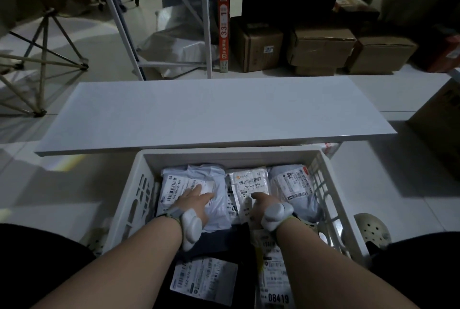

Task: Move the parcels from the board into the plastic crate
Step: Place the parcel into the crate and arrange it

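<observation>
— Where are you sitting?

— Dim storeroom, pale tiled floor (388, 166). Metal shelving (206, 17) stands ahead of me with a red label strip (223, 19) on its upright, and brown cardboard boxes (321, 46) sit on the floor under the lowest shelf. A folding frame of light poles (42, 59) stands off to my left.

— And the board?

— It's the long white board (199, 114) lying across in front of me, just beyond the crate.

— So where are the parcels?

— All down in the white plastic crate (132, 199) between my knees. Along the far wall lie a white bag parcel (214, 174), a silvery parcel (249, 180) with a barcode label, and a pale grey parcel (291, 184) against the right side. Nearer me there's a dark parcel (224, 239), another labelled parcel (204, 281), and one printed 08419 (276, 293).

— What are your hands doing?

— My left hand (194, 202) lies flat on the white bag parcel, fingers (199, 190) straight and spread over its label, pressing rather than gripping. My right hand (261, 205) rests on the silvery parcel with the fingers bent downward; whether they actually pinch it I cannot tell. Both wrists carry a grey-white device on a strap (190, 227).

— Anything else nearby?

— A beige perforated clog (373, 229) shows beside the crate's right corner.
</observation>
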The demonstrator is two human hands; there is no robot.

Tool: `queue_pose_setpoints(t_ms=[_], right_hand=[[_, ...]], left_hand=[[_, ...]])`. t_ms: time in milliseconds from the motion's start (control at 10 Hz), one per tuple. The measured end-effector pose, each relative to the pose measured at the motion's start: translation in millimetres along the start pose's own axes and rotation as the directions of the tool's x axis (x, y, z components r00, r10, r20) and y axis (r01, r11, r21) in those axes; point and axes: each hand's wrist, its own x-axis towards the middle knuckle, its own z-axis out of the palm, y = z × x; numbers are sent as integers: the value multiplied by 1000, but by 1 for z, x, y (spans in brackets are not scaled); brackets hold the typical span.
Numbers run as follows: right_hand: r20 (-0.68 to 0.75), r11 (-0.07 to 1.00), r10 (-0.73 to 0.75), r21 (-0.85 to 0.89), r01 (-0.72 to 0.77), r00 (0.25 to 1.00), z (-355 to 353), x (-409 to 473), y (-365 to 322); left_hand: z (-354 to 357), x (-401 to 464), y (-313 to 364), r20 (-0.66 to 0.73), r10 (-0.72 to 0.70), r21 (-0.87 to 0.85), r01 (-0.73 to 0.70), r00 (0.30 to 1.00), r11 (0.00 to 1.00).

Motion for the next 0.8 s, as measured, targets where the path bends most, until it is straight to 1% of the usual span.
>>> queue_pose_setpoints(t_ms=[100, 200, 300, 400, 500, 600, 700, 800], right_hand=[[22, 1000, -17, -12, 17, 1000, 6, 2, -1], [10, 995, -27, 93, 26, 1000, 8, 0, -1], [-9, 997, -33, 68, 33, 999, 9, -3, -1], [-43, 996, -1, 87, 5, 999, 6, -7, -5], [-87, 994, 16, 111, -6, 996, 1, -16, -4], [-93, 988, -15, 150, 28, 996, -3, -25, -5], [-123, 990, -21, 139, 38, 992, -8, -35, -9], [-197, 980, -48, 180, 84, 979, -19, -55, -15]], left_hand=[[-4, 0, 0, 59, 20, 46, -23, 998, 999], [-14, -2, 1, 103, 43, 75, -51, 994, 996], [-17, -3, 2, 87, 60, 58, -65, 994, 996], [-13, -1, 1, 76, 57, 74, -63, 995, 995], [-7, 2, -1, 44, 45, 72, -48, 998, 996], [-7, -2, 0, 38, 30, 56, -33, 999, 998], [-10, -6, 4, 4, 37, 8, -37, 999, 999], [-22, -14, 12, -119, 65, -10, -67, 991, 998]])
